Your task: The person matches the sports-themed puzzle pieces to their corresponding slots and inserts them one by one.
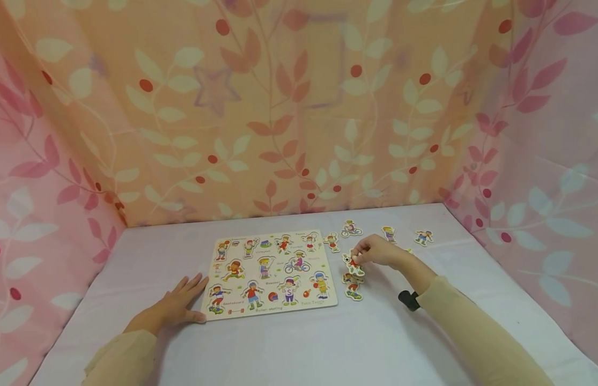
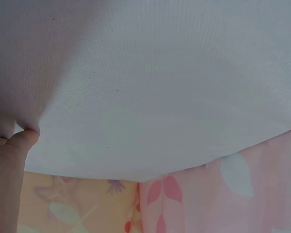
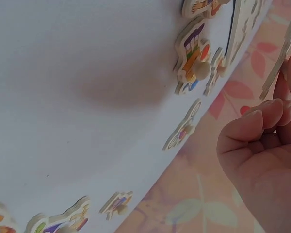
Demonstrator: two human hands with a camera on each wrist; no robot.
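Note:
My right hand (image 1: 378, 251) pinches a flat wooden puzzle piece (image 1: 352, 262) showing a soccer player in red with a ball. In the right wrist view the held piece (image 3: 283, 53) is seen edge-on between thumb and fingers. Beneath it in the head view, partly overlapped, lies a skateboarder piece (image 1: 353, 291). My left hand (image 1: 183, 300) rests with spread fingers along the left edge of the puzzle board (image 1: 252, 311), its thumb near the front corner. The board carries several sports figures in outlined shapes. Only part of the left hand (image 2: 7, 155) appears in the left wrist view.
Loose pieces lie right of the board: a tennis player (image 1: 332, 242), a cyclist (image 1: 351, 229), a golfer (image 1: 389, 234) and a figure in blue (image 1: 423, 237). Another is mostly hidden behind the right wrist. Small knobs (image 3: 202, 70) stand on pieces. Floral curtains (image 1: 289, 134) surround the white table (image 1: 289, 354).

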